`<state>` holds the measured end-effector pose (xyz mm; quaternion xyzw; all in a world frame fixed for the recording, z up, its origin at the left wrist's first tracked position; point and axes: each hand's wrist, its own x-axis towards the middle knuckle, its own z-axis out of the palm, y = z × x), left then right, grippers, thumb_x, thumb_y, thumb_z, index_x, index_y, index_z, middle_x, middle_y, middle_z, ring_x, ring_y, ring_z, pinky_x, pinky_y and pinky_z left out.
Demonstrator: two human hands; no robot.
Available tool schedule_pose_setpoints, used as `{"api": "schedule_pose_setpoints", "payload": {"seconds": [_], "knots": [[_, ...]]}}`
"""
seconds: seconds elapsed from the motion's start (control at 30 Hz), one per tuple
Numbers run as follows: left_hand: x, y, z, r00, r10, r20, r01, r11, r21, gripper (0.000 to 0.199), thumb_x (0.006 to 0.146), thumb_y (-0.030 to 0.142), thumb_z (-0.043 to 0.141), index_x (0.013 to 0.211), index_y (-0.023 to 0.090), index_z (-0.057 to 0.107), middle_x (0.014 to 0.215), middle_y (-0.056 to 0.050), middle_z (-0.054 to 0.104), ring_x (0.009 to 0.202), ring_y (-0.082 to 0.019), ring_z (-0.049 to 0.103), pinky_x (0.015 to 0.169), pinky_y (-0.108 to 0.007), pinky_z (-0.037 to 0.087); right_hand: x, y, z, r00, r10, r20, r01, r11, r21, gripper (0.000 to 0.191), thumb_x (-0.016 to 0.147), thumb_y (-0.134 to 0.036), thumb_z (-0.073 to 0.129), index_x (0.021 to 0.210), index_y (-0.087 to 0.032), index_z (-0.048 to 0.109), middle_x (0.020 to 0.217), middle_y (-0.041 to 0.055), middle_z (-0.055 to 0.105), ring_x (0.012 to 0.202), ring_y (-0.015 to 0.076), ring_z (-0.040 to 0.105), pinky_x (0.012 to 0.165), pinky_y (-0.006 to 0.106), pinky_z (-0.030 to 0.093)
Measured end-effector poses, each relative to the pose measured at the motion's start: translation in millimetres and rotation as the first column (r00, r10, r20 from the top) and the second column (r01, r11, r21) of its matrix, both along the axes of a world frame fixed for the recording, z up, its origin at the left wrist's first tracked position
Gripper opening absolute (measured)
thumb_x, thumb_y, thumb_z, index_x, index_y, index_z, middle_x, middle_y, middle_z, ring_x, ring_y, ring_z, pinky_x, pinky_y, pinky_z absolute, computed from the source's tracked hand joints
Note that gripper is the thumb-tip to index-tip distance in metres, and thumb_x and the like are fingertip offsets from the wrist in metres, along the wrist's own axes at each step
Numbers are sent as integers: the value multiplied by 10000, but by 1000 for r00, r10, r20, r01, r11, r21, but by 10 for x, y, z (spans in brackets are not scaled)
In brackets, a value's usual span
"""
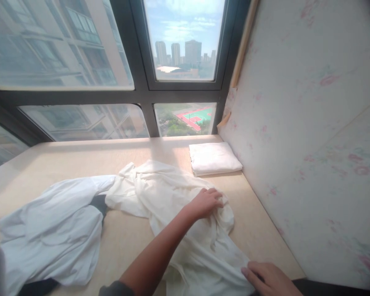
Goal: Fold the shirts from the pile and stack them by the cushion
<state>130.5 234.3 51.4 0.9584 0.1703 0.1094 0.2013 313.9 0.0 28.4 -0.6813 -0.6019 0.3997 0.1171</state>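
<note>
Lying rumpled on the desk, the cream garment reached from left of the folded cloth to its near side; a white garment lay farther left. Nearer than the cloth, the left hand touched the cream garment, its grip impossible to tell; the right hand's grip was clamped on the edge.

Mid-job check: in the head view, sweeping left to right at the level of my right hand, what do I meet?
Crumpled white garment → cream garment → right hand → floral-papered wall.
</note>
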Motion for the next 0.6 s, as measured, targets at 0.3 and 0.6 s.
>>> {"api": "schedule_pose_setpoints", "payload": {"seconds": [0.3, 0.6], "knots": [[-635, -64, 329, 922, 322, 215, -289, 942, -170, 225, 932, 326, 573, 775, 191, 660, 1237, -121, 653, 1144, -226, 603, 979, -369, 484, 608, 561, 209, 970, -240, 35, 217, 924, 316, 419, 940, -603, 443, 941, -252, 673, 922, 63, 723, 767, 237, 659, 668, 311, 464], [-1770, -234, 1069, 253, 781, 571, -459, 616, -640, 411, 916, 511, 575, 731, 153, 656, 700, -40, 660, 647, -155, 590, 622, -274, 469, -419, 1463, 756, 958, 97, -270, 97, 777, 622, 312, 868, -380, 608, 660, -216, 443, 671, -23, 507, 661, 136, 501, 659, 250, 433]]}}
